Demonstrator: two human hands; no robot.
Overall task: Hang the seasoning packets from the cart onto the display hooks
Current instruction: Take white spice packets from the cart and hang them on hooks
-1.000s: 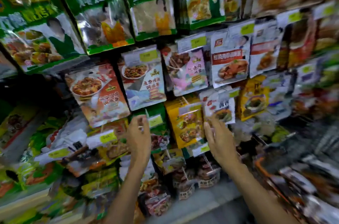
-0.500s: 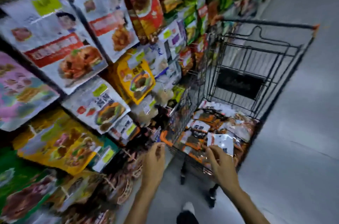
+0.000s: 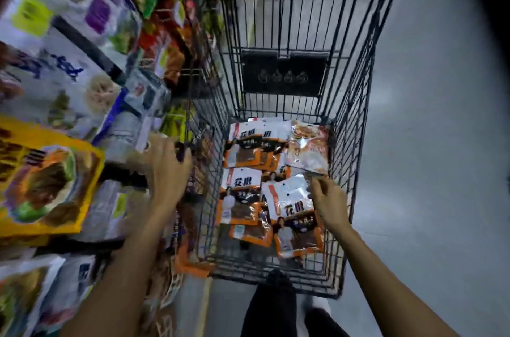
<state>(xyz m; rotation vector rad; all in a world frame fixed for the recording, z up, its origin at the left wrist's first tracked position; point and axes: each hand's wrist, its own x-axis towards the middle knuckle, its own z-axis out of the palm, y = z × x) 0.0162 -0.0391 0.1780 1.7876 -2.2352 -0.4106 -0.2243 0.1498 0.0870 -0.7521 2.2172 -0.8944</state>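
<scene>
Several white-and-orange seasoning packets (image 3: 242,154) lie piled in the bottom of the black wire cart (image 3: 356,121). My right hand (image 3: 329,200) reaches down into the cart. Its bent fingertips are at the top right corner of the nearest packet (image 3: 289,198), which lies flat on the pile. My left hand (image 3: 167,168) is at the cart's left rim, fingers curled over the wire. Hanging packets (image 3: 47,185) on the display fill the left side, blurred. The hooks themselves are hidden behind them.
A grey floor (image 3: 427,171) runs along the cart's right side. My dark trouser legs (image 3: 273,309) stand at the cart's near end. An orange corner bumper (image 3: 190,265) sits on the cart's near left corner, close to the display.
My view swung from the display down into the cart. My right hand moved from the hanging packets down onto the pile in the cart; my left hand moved to the cart's rim.
</scene>
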